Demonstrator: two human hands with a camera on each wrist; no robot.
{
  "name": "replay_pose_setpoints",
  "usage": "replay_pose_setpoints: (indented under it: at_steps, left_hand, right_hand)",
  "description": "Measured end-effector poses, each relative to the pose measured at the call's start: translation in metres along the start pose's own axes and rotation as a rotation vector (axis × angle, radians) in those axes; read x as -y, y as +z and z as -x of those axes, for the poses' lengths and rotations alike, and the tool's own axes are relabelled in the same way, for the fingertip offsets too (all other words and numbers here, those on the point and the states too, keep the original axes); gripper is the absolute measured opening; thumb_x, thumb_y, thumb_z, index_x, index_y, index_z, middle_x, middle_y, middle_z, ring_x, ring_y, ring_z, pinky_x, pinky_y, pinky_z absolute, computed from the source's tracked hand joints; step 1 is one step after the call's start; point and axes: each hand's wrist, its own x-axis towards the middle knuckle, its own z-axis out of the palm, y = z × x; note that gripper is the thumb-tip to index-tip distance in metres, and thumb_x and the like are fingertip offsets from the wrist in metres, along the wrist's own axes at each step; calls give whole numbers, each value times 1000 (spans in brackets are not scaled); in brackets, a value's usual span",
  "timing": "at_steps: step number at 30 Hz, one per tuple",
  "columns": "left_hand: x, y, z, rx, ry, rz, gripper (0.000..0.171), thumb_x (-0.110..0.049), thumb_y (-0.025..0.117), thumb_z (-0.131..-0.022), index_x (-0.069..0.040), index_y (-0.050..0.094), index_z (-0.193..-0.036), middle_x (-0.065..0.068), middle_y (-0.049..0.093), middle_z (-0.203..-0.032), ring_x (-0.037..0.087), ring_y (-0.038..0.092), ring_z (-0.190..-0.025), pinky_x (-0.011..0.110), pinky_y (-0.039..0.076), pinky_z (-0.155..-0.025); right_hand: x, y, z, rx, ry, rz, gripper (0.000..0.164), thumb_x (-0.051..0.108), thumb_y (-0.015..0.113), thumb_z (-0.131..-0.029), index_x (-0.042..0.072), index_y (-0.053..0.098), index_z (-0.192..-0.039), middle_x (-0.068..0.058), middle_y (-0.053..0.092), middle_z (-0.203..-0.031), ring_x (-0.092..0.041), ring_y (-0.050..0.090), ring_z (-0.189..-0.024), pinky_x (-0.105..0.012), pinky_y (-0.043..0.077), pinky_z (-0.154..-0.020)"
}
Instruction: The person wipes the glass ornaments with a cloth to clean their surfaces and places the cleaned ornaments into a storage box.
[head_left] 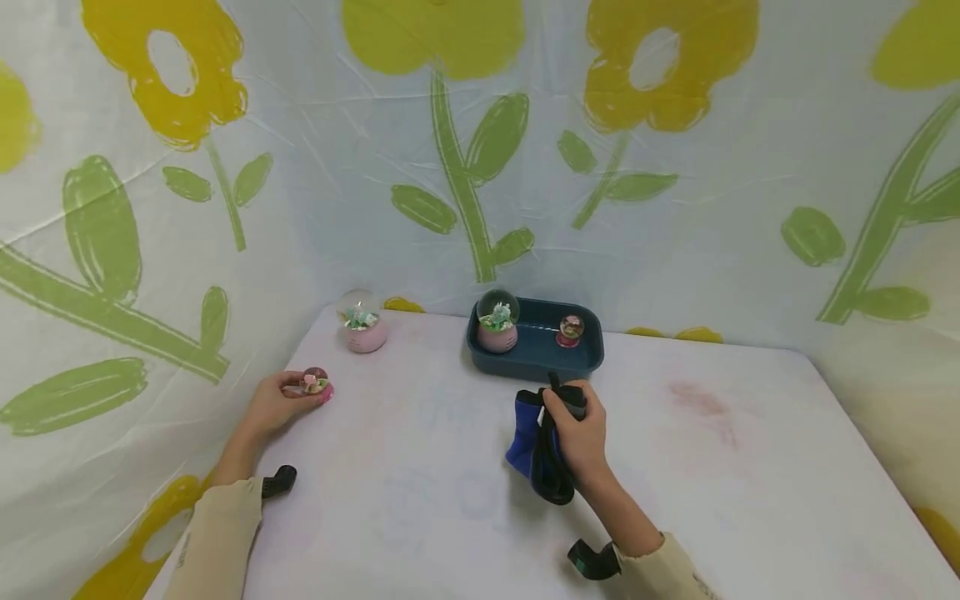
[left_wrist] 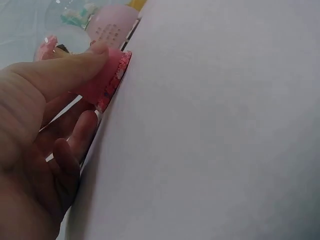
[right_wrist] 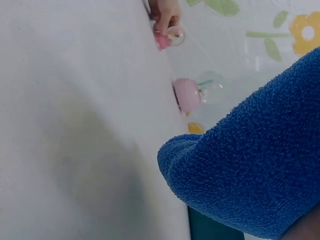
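Note:
My left hand pinches a small snow globe with a pink base at the left side of the table. In the left wrist view its red-pink base stands upright close on the white surface, thumb along its near side. My right hand grips a blue cloth with black trim and a hanging black band, held over the table in front of the tray. The right wrist view shows the cloth's fuzzy terry side, folded over, with only a bit of the hand at the corner.
A dark blue tray at the back holds a large snow globe and a small snow globe. Another large snow globe with a pale pink base stands at the back left. Flower-printed fabric walls enclose the white table.

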Motion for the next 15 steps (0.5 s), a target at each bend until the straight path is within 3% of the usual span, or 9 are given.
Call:
replay_pose_setpoints:
  at_steps: [7,12,15]
  left_hand:
    - [-1,5,-1,-13,-28,-43,57,-24,85,-75,6,60,-116,15,63,-93,19,58,-76,28,47,-62]
    - [-8,5,-3,-15,-18,-29,62,-37,84,-75,1,61,-117,17,63,-105,27,57,-94,30,45,-71]
    - [-13,7,-6,-4,9,35,62,-35,84,-75,1,59,-118,17,60,-114,29,56,-104,26,47,-76]
  right_hand:
    - [-8,-2,1,15,48,3,19,12,65,-93,-3,55,-99,-5,56,-86,-19,50,-83,-31,41,-70]
    - [-5,-3,0,11,-1,11,21,15,65,-94,-3,55,-100,-6,56,-88,-19,50,-83,-31,40,-71]
    - [-6,-6,-2,6,-16,10,21,15,65,-94,-2,55,-101,-7,55,-88,-19,49,-81,-32,41,-70]
